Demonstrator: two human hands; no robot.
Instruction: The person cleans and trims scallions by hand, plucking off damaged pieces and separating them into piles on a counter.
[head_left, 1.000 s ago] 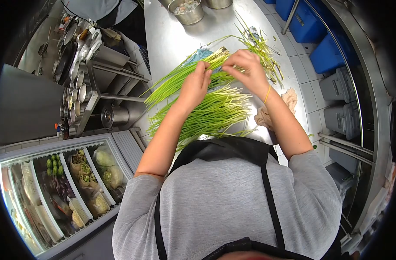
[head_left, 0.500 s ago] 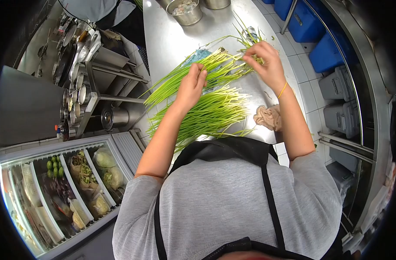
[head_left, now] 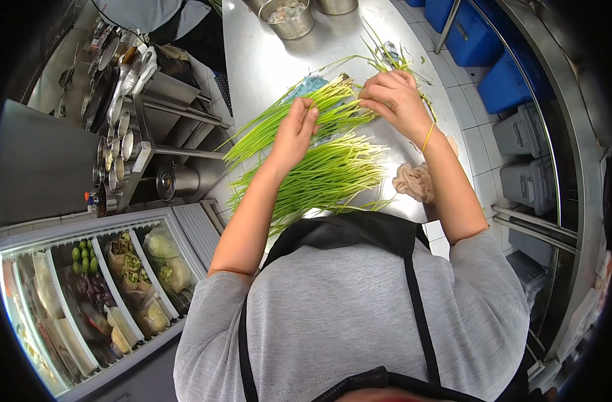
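Two piles of long green stalks lie on the steel table (head_left: 259, 60). My left hand (head_left: 296, 130) is closed round some stalks at the right part of the upper pile (head_left: 269, 124). Beyond the pale root ends, my right hand (head_left: 393, 97) has its fingers pinched together; what they hold, if anything, is too small to tell. Nearer my body is the lower pile (head_left: 332, 174), its pale ends pointing right. Loose trimmings (head_left: 386, 57) lie behind my right hand. Part of a blue cloth or bag (head_left: 309, 86) shows beneath the upper pile.
A crumpled brown cloth (head_left: 413, 182) lies by my right forearm. Metal pots (head_left: 289, 20) stand at the table's far end. Another person (head_left: 178, 20) is at the upper left. An open-topped chiller (head_left: 111, 288) is at lower left, blue bins (head_left: 480, 50) at right.
My right hand went right to the trimmings, then came partly back left toward the stalks' root ends. My left hand shifted slightly left and stays on the upper pile.
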